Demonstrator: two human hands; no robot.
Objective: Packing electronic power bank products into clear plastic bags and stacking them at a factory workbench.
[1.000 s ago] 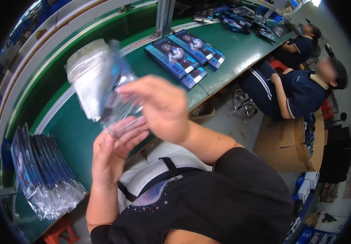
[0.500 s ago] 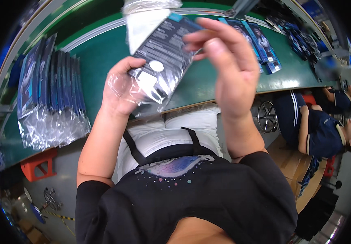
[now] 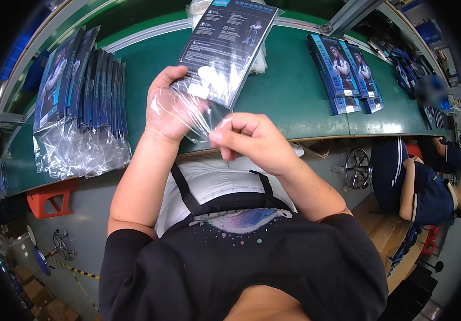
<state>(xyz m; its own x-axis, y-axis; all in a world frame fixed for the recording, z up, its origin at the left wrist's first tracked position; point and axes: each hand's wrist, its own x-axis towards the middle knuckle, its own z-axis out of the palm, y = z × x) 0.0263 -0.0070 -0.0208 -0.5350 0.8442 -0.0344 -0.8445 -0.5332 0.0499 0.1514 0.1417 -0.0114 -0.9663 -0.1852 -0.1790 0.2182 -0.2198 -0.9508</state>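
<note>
A dark flat box (image 3: pixel 225 51) with light print lies inside a clear plastic bag (image 3: pixel 203 109), held up in front of me and tilted to the right. My left hand (image 3: pixel 167 107) grips the bagged box along its lower left side, thumb over the front. The loose end of the bag is pinched between the thumb and fingers of my right hand (image 3: pixel 254 140), just below the box. Behind the box, a stack of white plastic bags (image 3: pixel 260 61) is mostly hidden.
A row of bagged dark boxes (image 3: pixel 80 80) stands on the green table (image 3: pixel 289 101) at the left. Unbagged blue boxes (image 3: pixel 342 72) lie at the right, with more boxes beyond. An orange stool (image 3: pixel 54 198) is below left. A person in dark blue (image 3: pixel 425 176) sits at the right.
My right hand has come down from the box's upper right side to the bag's loose end and closed on it. The box has risen slightly in my left hand.
</note>
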